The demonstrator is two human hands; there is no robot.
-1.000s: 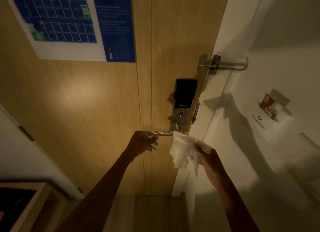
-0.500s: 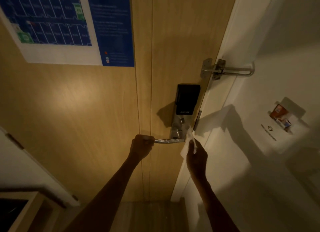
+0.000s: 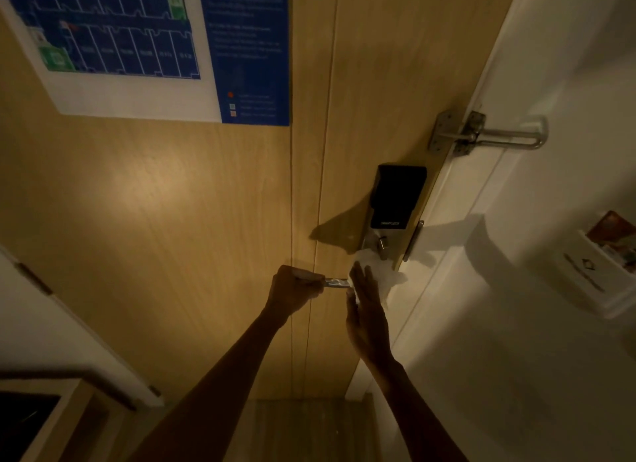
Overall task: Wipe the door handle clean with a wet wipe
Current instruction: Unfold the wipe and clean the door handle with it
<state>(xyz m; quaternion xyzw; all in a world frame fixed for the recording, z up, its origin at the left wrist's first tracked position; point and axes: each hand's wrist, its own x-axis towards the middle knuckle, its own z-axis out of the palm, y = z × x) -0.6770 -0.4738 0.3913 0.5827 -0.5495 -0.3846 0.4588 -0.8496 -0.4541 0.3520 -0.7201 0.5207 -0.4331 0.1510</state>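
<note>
A silver lever door handle point(image 3: 336, 282) sticks out leftward from the lock plate on the wooden door point(image 3: 206, 203). My left hand point(image 3: 294, 289) is closed around the handle's free end. My right hand point(image 3: 366, 299) presses a white wet wipe point(image 3: 382, 270) over the handle's base, next to the lock plate; its fingers are stretched flat over the wipe. Only a short middle stretch of the handle shows between the two hands.
A black electronic lock panel point(image 3: 395, 196) sits above the handle. A metal swing bar latch point(image 3: 481, 134) bridges door and white frame point(image 3: 457, 203). A blue floor-plan sign point(image 3: 155, 41) hangs at upper left. A card holder point(image 3: 605, 251) is on the right wall.
My right hand has brought the wipe up from below the handle and spread it against the handle's base. My left hand has kept its grip on the handle's end.
</note>
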